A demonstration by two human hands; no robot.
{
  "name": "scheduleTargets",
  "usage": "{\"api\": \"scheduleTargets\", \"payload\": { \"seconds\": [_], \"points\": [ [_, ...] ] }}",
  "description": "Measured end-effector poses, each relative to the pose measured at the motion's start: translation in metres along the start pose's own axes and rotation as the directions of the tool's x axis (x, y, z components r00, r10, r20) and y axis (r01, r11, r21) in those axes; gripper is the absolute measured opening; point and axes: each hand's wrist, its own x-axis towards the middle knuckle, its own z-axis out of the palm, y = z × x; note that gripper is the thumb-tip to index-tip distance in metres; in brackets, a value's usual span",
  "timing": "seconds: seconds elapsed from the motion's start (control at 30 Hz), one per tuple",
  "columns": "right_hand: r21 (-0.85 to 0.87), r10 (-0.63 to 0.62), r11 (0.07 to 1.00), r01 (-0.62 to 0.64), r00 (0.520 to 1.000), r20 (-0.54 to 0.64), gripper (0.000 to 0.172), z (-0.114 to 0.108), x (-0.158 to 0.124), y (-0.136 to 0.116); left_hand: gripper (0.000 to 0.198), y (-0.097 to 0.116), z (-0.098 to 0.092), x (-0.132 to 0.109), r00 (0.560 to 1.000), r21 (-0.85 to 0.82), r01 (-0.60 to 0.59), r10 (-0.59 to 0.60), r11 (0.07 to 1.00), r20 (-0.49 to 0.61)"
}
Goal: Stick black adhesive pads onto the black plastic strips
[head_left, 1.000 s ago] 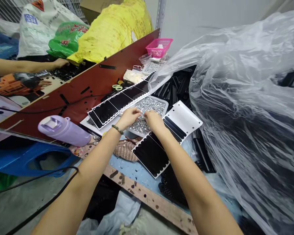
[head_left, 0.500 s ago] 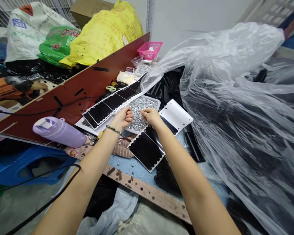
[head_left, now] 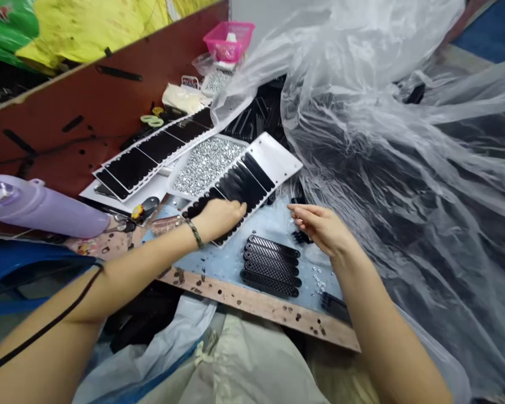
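Observation:
My left hand [head_left: 224, 217], fingers closed, rests at the lower edge of a white card strip [head_left: 273, 157] lined with black pieces; whatever its fingers hold is hidden. To the right, my right hand [head_left: 317, 224] is raised over the blue work surface [head_left: 219, 266] with its fingertips pinched; anything between them is too small to name. Between and below the hands lies a row of black perforated strips [head_left: 271, 264]. Small pale rings [head_left: 318, 280] are scattered to the right of them. A tray of shiny metal bits [head_left: 206, 165] sits behind the card strip.
A purple bottle [head_left: 46, 207] lies at the left by the red board [head_left: 67, 106]. Further back are another black-lined card strip [head_left: 151, 151] and a pink basket [head_left: 229, 42]. Clear plastic sheeting [head_left: 382, 140] fills the right side.
Both hands have left the metal-bit tray; the left moved onto the card strip, the right out to the right. The card strip shifted back over the tray's edge, and the perforated strips are uncovered.

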Motion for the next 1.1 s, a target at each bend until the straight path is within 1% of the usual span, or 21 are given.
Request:
{"api": "scheduleTargets", "payload": {
  "seconds": [0.07,0.1,0.17,0.23,0.3,0.33,0.4,0.47,0.53,0.6,0.73,0.83,0.9,0.93,0.97,1.0,1.03,1.07,1.1],
  "points": [
    [-0.143,-0.015,0.990,0.013,1.000,-0.013,0.035,-0.010,-0.017,0.018,0.036,-0.008,-0.004,-0.002,1.000,0.120,0.019,-0.020,0.993,0.011],
    [-0.235,-0.034,0.971,0.034,0.999,0.003,0.032,-0.012,-0.024,0.026,0.034,-0.010,-0.006,-0.002,0.999,0.152,0.032,-0.035,0.988,0.016],
    [-0.425,-0.078,0.900,0.093,0.996,0.052,0.025,-0.011,-0.034,0.040,0.027,-0.008,-0.010,-0.003,0.997,0.125,0.082,-0.083,0.989,0.007],
    [-0.599,-0.148,0.782,0.174,0.985,0.093,0.017,-0.005,-0.040,0.052,0.024,0.002,-0.010,-0.004,0.991,-0.009,0.131,-0.131,0.991,-0.017],
    [-0.742,-0.266,0.610,0.278,0.954,0.139,0.007,0.003,-0.042,0.062,0.025,0.020,-0.006,-0.004,0.991,-0.189,0.124,-0.133,0.974,-0.034],
    [-0.792,-0.324,0.514,0.329,0.930,0.176,0.004,0.006,-0.042,0.066,0.025,0.031,-0.002,-0.004,0.993,-0.261,0.093,-0.109,0.961,-0.047],
    [-0.842,-0.403,0.357,0.406,0.879,0.253,0.009,0.012,-0.043,0.074,0.022,0.052,0.010,-0.005,0.995,-0.323,0.005,-0.036,0.946,-0.092],
    [-0.853,-0.449,0.274,0.444,0.844,0.295,0.013,0.014,-0.046,0.080,0.020,0.070,0.021,-0.006,0.990,-0.314,-0.073,0.031,0.946,-0.137],
    [-0.847,-0.477,0.252,0.468,0.822,0.312,0.013,0.013,-0.049,0.084,0.018,0.081,0.029,-0.010,0.986,-0.300,-0.110,0.066,0.948,-0.154],
    [-0.823,-0.499,0.268,0.501,0.803,0.326,0.014,0.010,-0.053,0.087,0.021,0.083,0.031,-0.014,0.983,-0.316,-0.129,0.080,0.940,-0.163],
    [-0.777,-0.535,0.323,0.541,0.781,0.322,0.022,0.004,-0.059,0.088,0.037,0.077,0.024,-0.026,0.983,-0.419,-0.142,0.077,0.897,-0.166],
    [-0.767,-0.542,0.350,0.538,0.784,0.303,0.021,0.005,-0.060,0.086,0.036,0.075,0.015,-0.035,0.985,-0.496,-0.100,0.014,0.862,-0.173],
    [-0.765,-0.538,0.374,0.525,0.794,0.282,0.016,0.008,-0.061,0.084,0.032,0.077,0.006,-0.043,0.975,-0.599,-0.072,-0.070,0.797,-0.211],
    [-0.769,-0.531,0.380,0.515,0.802,0.274,0.013,0.009,-0.061,0.083,0.029,0.080,0.001,-0.048,0.967,-0.674,-0.063,-0.121,0.736,-0.222],
    [-0.777,-0.522,0.379,0.503,0.809,0.270,0.013,0.010,-0.061,0.082,0.025,0.082,-0.005,-0.054,0.961,-0.756,-0.066,-0.163,0.651,-0.225],
    [-0.788,-0.514,0.369,0.493,0.815,0.269,0.015,0.011,-0.061,0.081,0.022,0.085,-0.012,-0.061,0.958,-0.834,-0.091,-0.180,0.544,-0.221],
    [-0.797,-0.505,0.356,0.487,0.818,0.275,0.017,0.010,-0.061,0.081,0.020,0.088,-0.019,-0.068,0.962,-0.896,-0.132,-0.162,0.423,-0.218],
    [-0.804,-0.496,0.344,0.485,0.821,0.283,0.019,0.010,-0.060,0.080,0.020,0.091,-0.027,-0.075,0.971,-0.936,-0.182,-0.097,0.301,-0.220],
    [-0.807,-0.492,0.334,0.487,0.820,0.292,0.019,0.009,-0.059,0.079,0.021,0.093,-0.034,-0.082,0.975,-0.956,-0.220,0.017,0.193,-0.222]
  ]
}}
